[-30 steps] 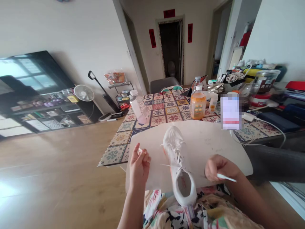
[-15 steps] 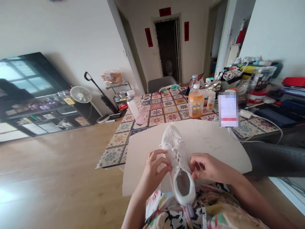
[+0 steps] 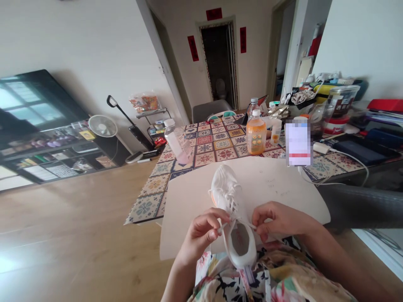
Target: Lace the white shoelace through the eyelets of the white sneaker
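My left hand (image 3: 204, 228) pinches one lace end (image 3: 223, 227) and my right hand (image 3: 277, 219) pinches the other beside the shoe (image 3: 233, 218), which lies on the board (image 3: 283, 188) at its near edge, heel over my lap.

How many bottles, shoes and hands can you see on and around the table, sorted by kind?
Bottles: 3, a clear one with pink liquid, an orange drink, and a clear one behind it.
Shoes: 1, a white sneaker.
Hands: 2, left hand and right hand, each pinching a lace.
Total: 6.
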Tool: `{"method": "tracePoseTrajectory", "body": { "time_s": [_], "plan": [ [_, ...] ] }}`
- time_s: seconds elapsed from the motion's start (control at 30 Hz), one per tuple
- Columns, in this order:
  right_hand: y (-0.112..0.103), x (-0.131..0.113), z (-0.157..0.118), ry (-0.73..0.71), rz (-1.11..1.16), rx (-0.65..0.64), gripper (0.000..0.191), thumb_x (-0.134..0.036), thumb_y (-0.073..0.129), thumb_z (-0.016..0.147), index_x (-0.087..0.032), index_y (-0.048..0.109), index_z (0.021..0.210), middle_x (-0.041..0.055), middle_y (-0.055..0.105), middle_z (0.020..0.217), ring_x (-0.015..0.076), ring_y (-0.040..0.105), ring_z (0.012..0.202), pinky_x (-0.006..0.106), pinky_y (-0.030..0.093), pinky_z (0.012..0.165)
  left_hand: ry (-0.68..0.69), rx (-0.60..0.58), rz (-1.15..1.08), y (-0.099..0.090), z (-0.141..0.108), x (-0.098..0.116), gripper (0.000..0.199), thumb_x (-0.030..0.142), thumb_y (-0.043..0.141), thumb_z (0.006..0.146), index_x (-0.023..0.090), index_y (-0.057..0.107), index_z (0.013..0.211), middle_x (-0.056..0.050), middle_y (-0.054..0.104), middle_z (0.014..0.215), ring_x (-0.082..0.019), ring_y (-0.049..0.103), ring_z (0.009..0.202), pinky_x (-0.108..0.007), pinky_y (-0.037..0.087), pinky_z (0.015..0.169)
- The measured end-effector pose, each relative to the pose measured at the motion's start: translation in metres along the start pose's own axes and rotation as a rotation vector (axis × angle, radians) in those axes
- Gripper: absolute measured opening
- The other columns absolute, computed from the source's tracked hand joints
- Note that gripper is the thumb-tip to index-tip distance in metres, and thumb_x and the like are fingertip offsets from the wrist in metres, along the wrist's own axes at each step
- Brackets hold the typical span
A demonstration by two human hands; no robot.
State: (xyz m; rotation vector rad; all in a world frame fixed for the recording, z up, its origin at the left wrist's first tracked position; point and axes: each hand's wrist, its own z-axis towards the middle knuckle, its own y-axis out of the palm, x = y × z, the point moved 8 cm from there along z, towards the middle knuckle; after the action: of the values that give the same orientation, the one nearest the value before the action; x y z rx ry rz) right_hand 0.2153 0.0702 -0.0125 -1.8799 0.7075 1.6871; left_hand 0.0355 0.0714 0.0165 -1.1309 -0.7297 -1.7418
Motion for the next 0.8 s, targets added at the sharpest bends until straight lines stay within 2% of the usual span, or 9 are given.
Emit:
{"method": "tracePoseTrajectory", "body": {
  "time_s": [0.07,0.13,0.23,0.33,0.5,0.57,0.67,0.73,0.8],
  "plan": [
    [-0.001,-0.01,0.0,-0.114,-0.018,0.006,0.035,-0.049,0.079,0.079,-0.016,0.066,0.08,-0.0014,0.065,0.071,0.0142,0.06,0.066,0.028,0.047,0.069,0.035,0.032,-0.039,0.003,-0.001,-0.002,0.04,0.055,0.071,0.082,0.019,0.063,0.067,-0.009,0.069,0.083,-0.025,0.065,0.088,-0.041,0.052,0.084],
    [-0.002,-0.025,0.001,-0.316,0.02,0.075,0.032,-0.046,0.081,0.078,-0.017,0.068,0.077,0.0007,0.066,0.083,0.0154,0.062,0.078,0.029,0.047,0.077,0.073,0.07,-0.057,0.006,-0.001,-0.003,0.036,0.052,0.07,0.085,0.019,0.065,0.07,-0.008,0.068,0.08,-0.022,0.064,0.082,-0.037,0.052,0.079],
    [0.002,-0.033,0.005,-0.501,0.218,0.164,0.027,-0.044,0.081,0.08,-0.019,0.07,0.078,0.0037,0.069,0.096,0.018,0.064,0.09,0.033,0.048,0.084,0.112,0.113,-0.022,0.009,-0.001,-0.004,0.031,0.046,0.069,0.088,0.019,0.067,0.072,-0.006,0.066,0.075,-0.019,0.061,0.075,-0.03,0.051,0.069],
    [0.008,-0.025,0.013,-0.49,0.319,0.266,0.028,-0.046,0.08,0.08,-0.019,0.071,0.078,0.0036,0.071,0.086,0.0185,0.065,0.084,0.033,0.05,0.08,0.162,0.093,0.058,0.015,0.001,0.002,0.028,0.041,0.068,0.09,0.019,0.069,0.072,-0.005,0.065,0.073,-0.018,0.06,0.072,-0.028,0.05,0.066],
    [0.012,-0.033,0.011,-0.538,0.011,0.463,0.022,-0.041,0.072,0.089,-0.019,0.075,0.084,0.0024,0.068,0.078,0.0156,0.063,0.075,0.028,0.05,0.073,0.21,0.003,0.16,0.028,0.005,0.016,0.022,0.03,0.065,0.093,0.02,0.074,0.076,-0.006,0.065,0.078,-0.016,0.064,0.072,-0.027,0.052,0.066],
    [0.016,-0.043,0.007,-0.611,-0.141,0.507,0.021,-0.038,0.065,0.095,-0.02,0.075,0.09,0.0031,0.067,0.08,0.0155,0.063,0.076,0.026,0.05,0.072,0.211,0.029,0.18,0.03,0.006,0.016,0.019,0.027,0.068,0.091,0.02,0.074,0.075,-0.005,0.064,0.078,-0.016,0.064,0.073,-0.025,0.052,0.065],
    [0.02,-0.05,0.004,-0.664,-0.315,0.56,0.021,-0.036,0.058,0.099,-0.02,0.072,0.092,0.0039,0.067,0.083,0.0157,0.063,0.077,0.026,0.05,0.071,0.188,0.148,0.096,0.024,0.007,0.013,0.008,0.027,0.077,0.083,0.02,0.073,0.081,-0.002,0.062,0.077,-0.013,0.061,0.069,-0.021,0.051,0.062],
    [0.02,-0.048,0.004,-0.627,-0.377,0.583,0.019,-0.034,0.057,0.099,-0.021,0.067,0.09,0.0031,0.067,0.082,0.0153,0.063,0.075,0.025,0.05,0.069,0.142,0.214,0.013,0.021,0.007,0.007,0.019,0.029,0.082,0.078,0.022,0.071,0.092,0.0,0.062,0.078,-0.012,0.059,0.066,-0.02,0.05,0.058],
    [0.02,-0.046,0.004,-0.609,-0.402,0.569,0.018,-0.033,0.058,0.098,-0.021,0.064,0.086,0.0023,0.067,0.081,0.0149,0.063,0.074,0.024,0.049,0.069,0.107,0.22,0.012,0.021,0.007,0.003,0.022,0.032,0.082,0.078,0.022,0.071,0.096,-0.001,0.064,0.079,-0.012,0.06,0.067,-0.02,0.05,0.059]
  ]
}}
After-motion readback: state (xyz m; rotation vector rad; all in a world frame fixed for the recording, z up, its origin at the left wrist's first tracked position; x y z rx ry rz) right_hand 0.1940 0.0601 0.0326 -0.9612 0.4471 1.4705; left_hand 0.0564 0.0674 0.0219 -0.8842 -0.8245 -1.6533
